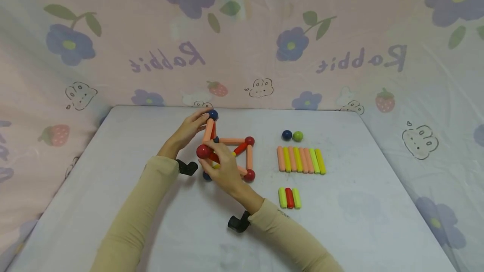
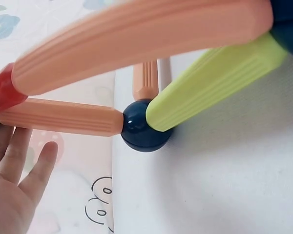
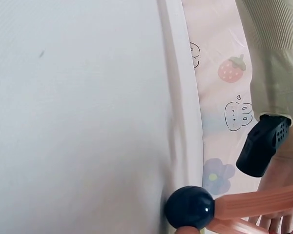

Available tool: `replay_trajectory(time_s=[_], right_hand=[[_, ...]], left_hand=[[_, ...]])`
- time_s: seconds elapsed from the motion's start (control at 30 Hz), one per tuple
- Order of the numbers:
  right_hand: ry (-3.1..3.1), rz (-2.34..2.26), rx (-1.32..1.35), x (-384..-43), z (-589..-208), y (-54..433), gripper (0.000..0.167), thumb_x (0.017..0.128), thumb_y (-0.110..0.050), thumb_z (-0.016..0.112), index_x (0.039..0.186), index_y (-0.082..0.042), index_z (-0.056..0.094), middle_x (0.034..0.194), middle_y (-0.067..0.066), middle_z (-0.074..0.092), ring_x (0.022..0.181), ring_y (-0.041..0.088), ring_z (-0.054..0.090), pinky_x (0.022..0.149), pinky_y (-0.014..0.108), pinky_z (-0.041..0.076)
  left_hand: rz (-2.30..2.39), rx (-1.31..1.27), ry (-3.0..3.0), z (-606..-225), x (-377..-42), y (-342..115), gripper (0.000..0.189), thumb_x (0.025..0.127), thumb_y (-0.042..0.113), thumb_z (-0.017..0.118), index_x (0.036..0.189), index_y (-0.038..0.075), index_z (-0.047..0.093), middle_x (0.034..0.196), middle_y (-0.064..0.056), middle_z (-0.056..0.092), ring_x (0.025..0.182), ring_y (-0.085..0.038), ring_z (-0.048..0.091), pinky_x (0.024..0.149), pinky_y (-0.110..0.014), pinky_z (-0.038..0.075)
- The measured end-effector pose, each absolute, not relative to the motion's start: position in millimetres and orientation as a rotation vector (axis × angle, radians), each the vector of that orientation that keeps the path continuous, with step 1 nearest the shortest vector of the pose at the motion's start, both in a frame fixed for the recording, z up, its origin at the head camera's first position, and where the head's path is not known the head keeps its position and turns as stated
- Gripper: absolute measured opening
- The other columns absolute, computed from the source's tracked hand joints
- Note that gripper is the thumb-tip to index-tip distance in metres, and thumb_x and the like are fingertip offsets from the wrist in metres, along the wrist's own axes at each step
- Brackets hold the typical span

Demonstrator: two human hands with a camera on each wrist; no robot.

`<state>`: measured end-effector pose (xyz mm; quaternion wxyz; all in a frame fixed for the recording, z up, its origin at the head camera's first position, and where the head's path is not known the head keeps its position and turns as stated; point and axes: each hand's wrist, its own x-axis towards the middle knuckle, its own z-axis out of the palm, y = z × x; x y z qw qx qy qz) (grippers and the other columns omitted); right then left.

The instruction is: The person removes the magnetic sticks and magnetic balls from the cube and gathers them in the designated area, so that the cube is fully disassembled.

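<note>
A frame of magnetic sticks and balls stands left of the table's middle. My left hand [image 1: 188, 131] pinches the dark blue ball [image 1: 213, 115] at its raised far end; its other fingers stretch out below an orange stick [image 2: 63, 117] in the left wrist view. The red ball [image 1: 203, 151] at the near raised end sits between thumb and index finger of my right hand [image 1: 225, 171]. An orange stick [image 1: 209, 130] spans these two balls. Below, sticks and a red corner ball [image 1: 249, 141] form a base, partly hidden by my right hand. A lime stick [image 2: 217, 83] meets a lower blue ball [image 2: 146, 126].
To the right, a row of orange, yellow and lime sticks [image 1: 300, 160] lies on the white table [image 1: 340, 230]. A blue ball [image 1: 287, 135] and green ball [image 1: 298, 136] sit behind it. Three shorter sticks [image 1: 289, 198] lie in front. A printed cloth [image 1: 242, 62] hangs behind the table.
</note>
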<state>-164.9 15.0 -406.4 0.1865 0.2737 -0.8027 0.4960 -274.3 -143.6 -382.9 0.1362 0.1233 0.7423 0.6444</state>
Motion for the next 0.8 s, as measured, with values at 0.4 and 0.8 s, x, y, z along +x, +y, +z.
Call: replay_trajectory(time_s=[0.4,0.8], right_hand=[[-2.257,1.318,0.804,-163,-403,20,0.041,0.085,-0.012,0.072,0.123,-0.004,0.059,0.109,0.013,0.066,0.101,0.023,0.061,0.089,0.029,0.057],[-2.243,1.194,0.84,-154,-406,35,0.037,0.083,-0.011,0.071,0.118,-0.005,0.06,0.105,0.01,0.069,0.097,0.022,0.063,0.086,0.03,0.056]], left_hand=[[1.887,0.358,2.176,-383,-273,-151,0.048,0.105,0.03,0.038,0.148,0.01,0.034,0.143,-0.022,0.047,0.123,-0.015,0.053,0.119,-0.046,0.031],[1.921,0.378,2.219,-391,-258,-157,0.047,0.103,0.028,0.043,0.143,0.004,0.038,0.128,-0.006,0.054,0.105,0.007,0.058,0.115,-0.045,0.037]])
